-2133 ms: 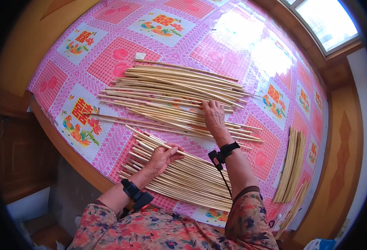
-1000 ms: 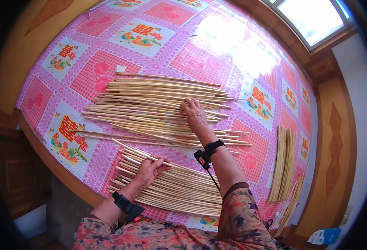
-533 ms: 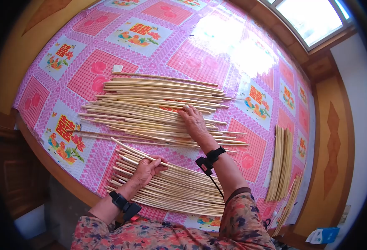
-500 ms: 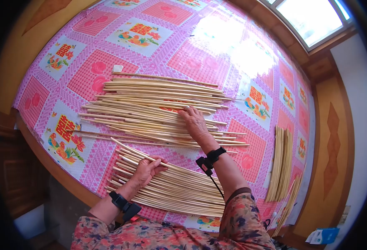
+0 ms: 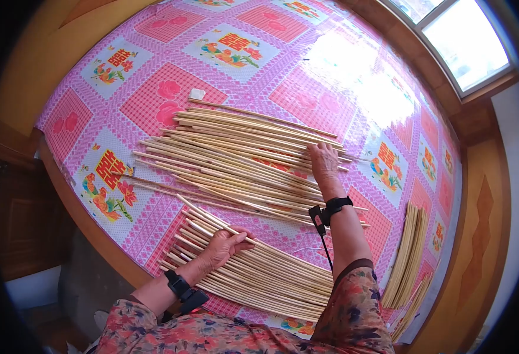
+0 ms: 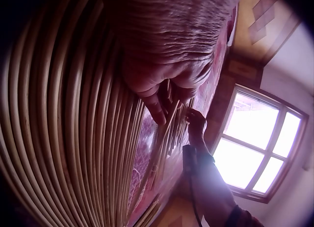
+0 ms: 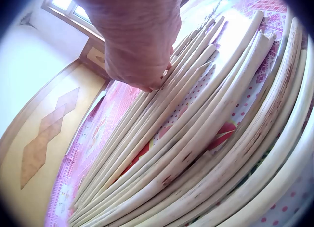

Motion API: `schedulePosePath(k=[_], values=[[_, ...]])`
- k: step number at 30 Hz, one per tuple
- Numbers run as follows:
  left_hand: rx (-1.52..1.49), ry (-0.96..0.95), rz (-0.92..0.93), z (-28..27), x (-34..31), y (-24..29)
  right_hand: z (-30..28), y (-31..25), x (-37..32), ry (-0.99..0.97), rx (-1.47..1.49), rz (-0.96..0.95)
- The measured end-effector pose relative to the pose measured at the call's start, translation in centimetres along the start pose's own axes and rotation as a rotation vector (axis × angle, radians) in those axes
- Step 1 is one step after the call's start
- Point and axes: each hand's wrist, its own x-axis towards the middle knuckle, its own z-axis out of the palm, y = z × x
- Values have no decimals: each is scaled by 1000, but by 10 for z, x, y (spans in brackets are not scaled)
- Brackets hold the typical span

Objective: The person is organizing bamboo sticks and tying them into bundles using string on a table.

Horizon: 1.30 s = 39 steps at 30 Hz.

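Note:
Near the body, my left hand (image 5: 223, 248) pinches a slender peeled wooden stick (image 5: 203, 211) between thumb and fingers, just above a close row of similar sticks (image 5: 271, 276). In the left wrist view that row curves past below the left hand (image 6: 169, 55). My right hand (image 5: 324, 164) reaches over the right part of a looser spread of pale sticks (image 5: 224, 171), fingertips down among them. From the right wrist, the right hand (image 7: 140, 40) hides most of its fingers, and I cannot tell whether they pinch a stick.
A patterned pink tablecloth (image 5: 306, 97) covers the round table. Two more stick bundles lie at the right edge, one thick (image 5: 406, 256) and one thin (image 5: 411, 307). A small white piece (image 5: 197, 94) sits beyond the spread. A window (image 5: 465, 44) stands at the upper right.
My right hand has moved right along the spread, closer to the stick ends. The left hand keeps its pinch on the stick. The head view has shifted a little.

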Motion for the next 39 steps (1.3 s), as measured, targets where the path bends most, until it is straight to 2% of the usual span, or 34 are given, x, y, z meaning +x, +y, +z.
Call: schedulePosePath(k=[5, 8, 10, 12, 13, 14, 16, 18, 20, 24, 25, 29, 34, 36, 39], values=[[-16, 17, 24, -5, 2, -7, -4, -5, 0, 25, -144, -88], [-31, -7, 42, -3, 1, -7, -14, -10, 1, 6, -134, -138], [-9, -1, 50, 1, 0, -4, -19, -8, -3, 65, -107, -166], [23, 5, 69, 6, -1, 1, -21, -7, -10, 88, 236, 38], [15, 21, 108, 11, -3, 5, -38, -7, -18, 84, 468, -12], [4, 32, 140, 16, -4, 12, -54, -9, -28, 87, 464, -8], [8, 14, 232, 25, -5, 25, -84, -13, -57, -3, 735, 125], [17, -26, 289, 31, -4, 35, -112, -15, -95, -22, 815, 131], [74, -58, 295, 40, -6, 40, -145, -23, -133, -189, 856, 177], [135, -160, 297, 64, -26, 37, -176, -30, -201, -264, 1015, 213], [97, -169, 293, 70, -33, 33, -178, -31, -217, -341, 1221, 358], [166, -191, 239, 79, -56, 15, -199, -35, -263, -416, 1150, 410], [210, -221, 232, 90, -76, -1, -211, -33, -299, -451, 1199, 393], [195, -241, 194, 93, -84, -5, -215, -31, -311, -497, 1255, 448], [212, -243, 240, 96, -96, -8, -224, -32, -318, -519, 1279, 444]])
